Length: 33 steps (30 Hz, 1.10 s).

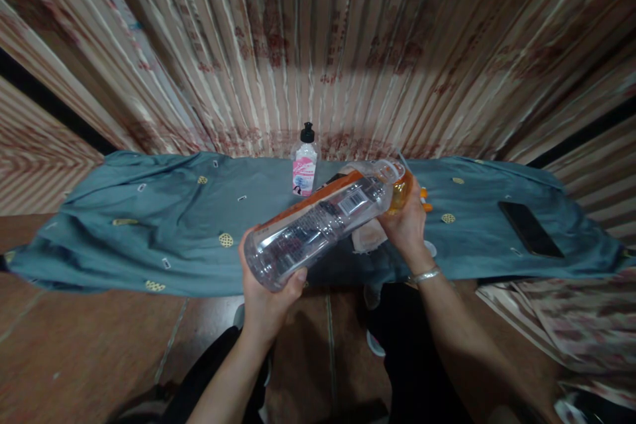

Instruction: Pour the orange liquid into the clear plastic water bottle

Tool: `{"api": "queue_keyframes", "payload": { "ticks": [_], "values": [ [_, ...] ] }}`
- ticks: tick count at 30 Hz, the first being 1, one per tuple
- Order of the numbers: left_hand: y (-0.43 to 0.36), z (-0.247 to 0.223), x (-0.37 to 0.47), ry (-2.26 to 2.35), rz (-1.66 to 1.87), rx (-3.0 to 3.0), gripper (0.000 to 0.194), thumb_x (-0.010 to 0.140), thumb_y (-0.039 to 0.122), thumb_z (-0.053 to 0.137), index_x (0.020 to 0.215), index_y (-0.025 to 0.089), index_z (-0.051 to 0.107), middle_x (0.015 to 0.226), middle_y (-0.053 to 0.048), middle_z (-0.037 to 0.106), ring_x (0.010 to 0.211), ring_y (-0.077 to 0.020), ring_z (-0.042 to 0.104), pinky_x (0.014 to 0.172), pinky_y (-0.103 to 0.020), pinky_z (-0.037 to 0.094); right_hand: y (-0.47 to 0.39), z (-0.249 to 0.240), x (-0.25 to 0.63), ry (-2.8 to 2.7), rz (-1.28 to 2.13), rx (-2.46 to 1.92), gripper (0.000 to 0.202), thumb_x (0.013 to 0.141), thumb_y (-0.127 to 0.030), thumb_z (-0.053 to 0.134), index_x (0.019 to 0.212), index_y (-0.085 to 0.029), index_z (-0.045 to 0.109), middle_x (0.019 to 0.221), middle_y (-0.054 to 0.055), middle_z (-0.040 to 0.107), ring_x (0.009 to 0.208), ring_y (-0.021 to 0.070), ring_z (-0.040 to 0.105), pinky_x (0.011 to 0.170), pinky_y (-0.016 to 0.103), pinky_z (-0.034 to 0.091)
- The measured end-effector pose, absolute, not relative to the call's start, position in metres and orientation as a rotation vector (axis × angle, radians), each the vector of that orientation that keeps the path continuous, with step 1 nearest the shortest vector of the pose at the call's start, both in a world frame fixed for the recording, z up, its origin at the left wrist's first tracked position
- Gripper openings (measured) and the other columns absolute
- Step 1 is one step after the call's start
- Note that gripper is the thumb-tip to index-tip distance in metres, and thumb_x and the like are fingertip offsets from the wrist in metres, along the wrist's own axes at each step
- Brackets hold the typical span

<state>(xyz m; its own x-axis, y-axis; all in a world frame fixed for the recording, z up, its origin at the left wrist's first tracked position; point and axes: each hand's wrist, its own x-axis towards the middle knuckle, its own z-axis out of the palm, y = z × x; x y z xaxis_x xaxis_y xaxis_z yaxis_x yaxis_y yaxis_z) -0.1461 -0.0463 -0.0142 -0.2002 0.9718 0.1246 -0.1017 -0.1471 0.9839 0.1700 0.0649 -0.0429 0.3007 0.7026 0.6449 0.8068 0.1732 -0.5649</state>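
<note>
My left hand (271,295) is closed around the base of a large clear plastic bottle (318,228) with an orange-edged label and a barcode. The bottle is tilted, its neck pointing up and to the right. Beside that neck, my right hand (405,222) is closed around a clear container of amber liquid (399,193). The container's shape is partly hidden by my fingers, and I cannot tell whether it touches the bottle's mouth. Below the bottle neck, a pale cloth or sponge (368,238) lies on the table.
A small bottle with a pink label and black cap (305,165) stands at the back of the cloth-covered table (189,232). A black phone (530,230) lies on the right. Orange handles (424,200) and a white round object (430,249) show beside my right hand. Pleated curtains hang behind.
</note>
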Motion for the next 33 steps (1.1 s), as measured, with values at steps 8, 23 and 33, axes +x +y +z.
{"api": "queue_keyframes", "payload": {
  "ticks": [8,23,33],
  "values": [
    [-0.046,-0.012,-0.148,1.201,1.534,1.119,0.102,0.068,0.050,0.110,0.150,0.020,0.058,0.133,-0.018,0.081,0.121,-0.0415,0.086,0.111,-0.058,0.070,0.068,-0.048,0.170,-1.427,-0.206,-1.534,0.102,0.087,-0.071,0.082,0.166,-0.016,0.048,0.153,0.026,0.077,0.140,0.0442,0.078,0.113,0.065,0.069],
    [-0.045,-0.018,-0.150,1.213,1.569,1.182,0.102,0.071,0.049,0.109,0.152,0.020,0.055,0.147,-0.022,0.077,0.133,-0.0415,0.082,0.119,-0.059,0.065,0.065,-0.041,0.169,-1.435,-0.101,-1.541,0.101,0.083,-0.063,0.088,0.165,-0.017,0.048,0.154,0.026,0.076,0.141,0.0449,0.077,0.115,0.067,0.068],
    [-0.046,-0.017,-0.150,1.187,1.558,1.179,0.101,0.073,0.046,0.109,0.154,0.019,0.055,0.149,-0.023,0.077,0.133,-0.0424,0.082,0.119,-0.060,0.066,0.064,-0.040,0.169,-1.442,-0.112,-1.554,0.100,0.086,-0.063,0.086,0.167,-0.019,0.046,0.155,0.026,0.075,0.142,0.0452,0.076,0.115,0.068,0.068]
  ]
}}
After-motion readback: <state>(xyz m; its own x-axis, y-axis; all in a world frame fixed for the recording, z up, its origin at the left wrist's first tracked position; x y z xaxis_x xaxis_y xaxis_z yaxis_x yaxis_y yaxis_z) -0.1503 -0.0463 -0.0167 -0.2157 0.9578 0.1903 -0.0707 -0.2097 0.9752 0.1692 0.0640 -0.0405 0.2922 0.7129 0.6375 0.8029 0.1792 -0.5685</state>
